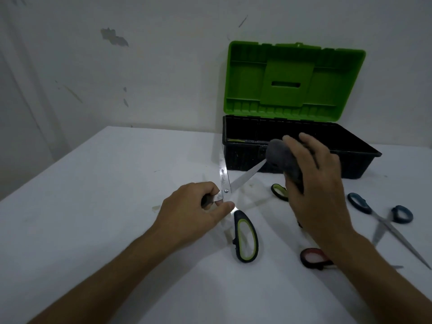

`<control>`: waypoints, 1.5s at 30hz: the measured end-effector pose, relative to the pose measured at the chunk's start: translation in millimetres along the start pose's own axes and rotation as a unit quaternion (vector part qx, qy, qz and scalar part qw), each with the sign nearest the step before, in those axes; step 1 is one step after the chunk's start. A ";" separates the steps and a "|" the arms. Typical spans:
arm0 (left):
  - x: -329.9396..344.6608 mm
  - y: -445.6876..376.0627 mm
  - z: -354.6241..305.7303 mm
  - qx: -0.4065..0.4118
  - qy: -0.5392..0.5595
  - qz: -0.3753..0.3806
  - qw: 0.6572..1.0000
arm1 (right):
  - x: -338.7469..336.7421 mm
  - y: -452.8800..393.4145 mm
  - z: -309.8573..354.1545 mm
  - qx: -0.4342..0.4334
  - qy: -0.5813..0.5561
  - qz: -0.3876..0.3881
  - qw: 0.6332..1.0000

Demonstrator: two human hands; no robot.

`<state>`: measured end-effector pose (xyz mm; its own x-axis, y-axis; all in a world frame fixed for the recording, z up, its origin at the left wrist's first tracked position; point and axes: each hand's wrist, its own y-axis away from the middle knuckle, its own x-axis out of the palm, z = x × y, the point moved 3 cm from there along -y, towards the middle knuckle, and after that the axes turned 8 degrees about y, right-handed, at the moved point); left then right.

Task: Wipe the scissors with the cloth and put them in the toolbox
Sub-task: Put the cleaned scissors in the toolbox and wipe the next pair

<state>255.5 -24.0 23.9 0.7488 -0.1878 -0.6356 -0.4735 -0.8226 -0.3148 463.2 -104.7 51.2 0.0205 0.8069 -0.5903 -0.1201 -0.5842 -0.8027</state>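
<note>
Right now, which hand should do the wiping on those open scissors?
The right hand, probably. It already grips the cloth, bunched at the tip of one blade of the scissors. The left hand is busy holding them near the pivot, so it best keeps them steady.

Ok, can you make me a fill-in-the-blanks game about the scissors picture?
1. The toolbox lid is coloured ____.
2. The right hand holds a grey ____.
3. The left hand grips the open scissors, whose handles are black and ____.
4. The blue-handled scissors lie on the ____.

Missing words: green; cloth; green; table.
</note>
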 end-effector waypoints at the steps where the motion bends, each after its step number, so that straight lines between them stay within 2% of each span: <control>1: 0.5 0.3 -0.6 -0.002 0.003 -0.001 1.000 | -2.4 -0.4 3.4 -0.007 -0.020 -0.010 1.000; 3: 1.6 1.6 -2.0 -0.007 0.003 -0.002 1.000 | -4.1 -0.3 13.9 -0.033 -0.045 -0.024 0.998; 6: 3.4 4.4 -5.5 -0.006 -0.008 -0.004 1.000 | 4.0 2.9 29.4 -0.084 -0.022 -0.014 0.996; 11: 2.0 5.2 -5.8 -0.004 -0.026 -0.023 0.999 | 21.1 14.4 31.7 -0.113 -0.002 0.114 0.987; 14: 1.5 4.3 -7.0 -0.004 -0.019 -0.027 0.999 | 17.2 18.2 35.8 -0.130 0.012 0.151 0.980; 21: -0.6 3.2 -5.9 -0.003 -0.020 -0.026 0.999 | 21.7 14.8 31.8 -0.152 0.011 0.111 0.982; 27: -0.2 3.4 -3.8 -0.006 -0.040 -0.010 0.999 | 12.7 2.0 -6.3 -0.055 0.001 0.073 0.996; 30: 3.2 3.4 -4.5 -0.010 -0.032 0.012 0.999 | 10.6 4.3 8.7 -0.089 -0.014 0.063 0.994; 35: 1.4 2.7 -3.4 -0.012 -0.026 0.006 1.000 | 27.2 16.9 34.9 -0.184 0.008 0.102 0.978; 38: 2.6 4.5 -4.7 -0.004 0.012 0.014 1.000 | 22.9 6.9 16.5 -0.140 0.045 0.074 0.986; 41: 6.3 5.8 -6.2 -0.009 0.002 0.020 1.000 | 13.3 2.8 -1.2 -0.086 0.055 0.055 0.993; 45: 5.9 3.2 -2.0 -0.036 0.045 0.025 0.998 | 16.7 15.4 28.6 -0.186 0.017 0.060 0.981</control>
<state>259.4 -28.8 20.6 0.7660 -0.2742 -0.5815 -0.4788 -0.8469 -0.2314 433.3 -97.7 31.4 0.0612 0.7314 -0.6792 0.2466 -0.6705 -0.6998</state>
